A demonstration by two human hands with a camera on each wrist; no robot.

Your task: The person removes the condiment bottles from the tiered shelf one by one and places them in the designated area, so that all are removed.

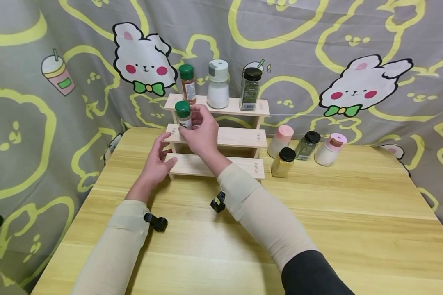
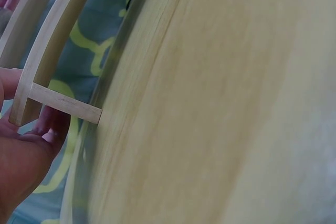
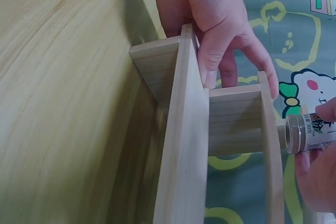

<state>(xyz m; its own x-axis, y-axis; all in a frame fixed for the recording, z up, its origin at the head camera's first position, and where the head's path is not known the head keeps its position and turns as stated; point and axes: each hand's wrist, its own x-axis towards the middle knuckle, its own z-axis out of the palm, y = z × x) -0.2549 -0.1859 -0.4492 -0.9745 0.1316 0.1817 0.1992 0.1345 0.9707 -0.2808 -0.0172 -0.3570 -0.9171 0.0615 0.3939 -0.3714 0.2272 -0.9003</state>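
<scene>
A three-tier wooden rack (image 1: 240, 137) stands near the back of the table. My right hand (image 1: 204, 133) grips a small green-capped spice jar (image 1: 183, 114) upright at the left end of the middle tier. In the right wrist view, the jar's clear base (image 3: 295, 134) is close to the tier board; whether they touch I cannot tell. My left hand (image 1: 156, 162) holds the rack's left end, its thumb on the lowest board and a finger at the middle one. On the top tier are a green-capped red spice jar (image 1: 189, 88), a white-capped shaker (image 1: 218, 88) and a black-capped herb jar (image 1: 250, 90).
Right of the rack stand a pink-capped shaker (image 1: 280, 141), a black-capped yellow spice jar (image 1: 282, 163), another black-capped herb jar (image 1: 307, 146) and a pink-and-white-capped shaker (image 1: 330, 150). A patterned curtain (image 1: 299, 37) hangs behind the wooden table (image 1: 354, 221).
</scene>
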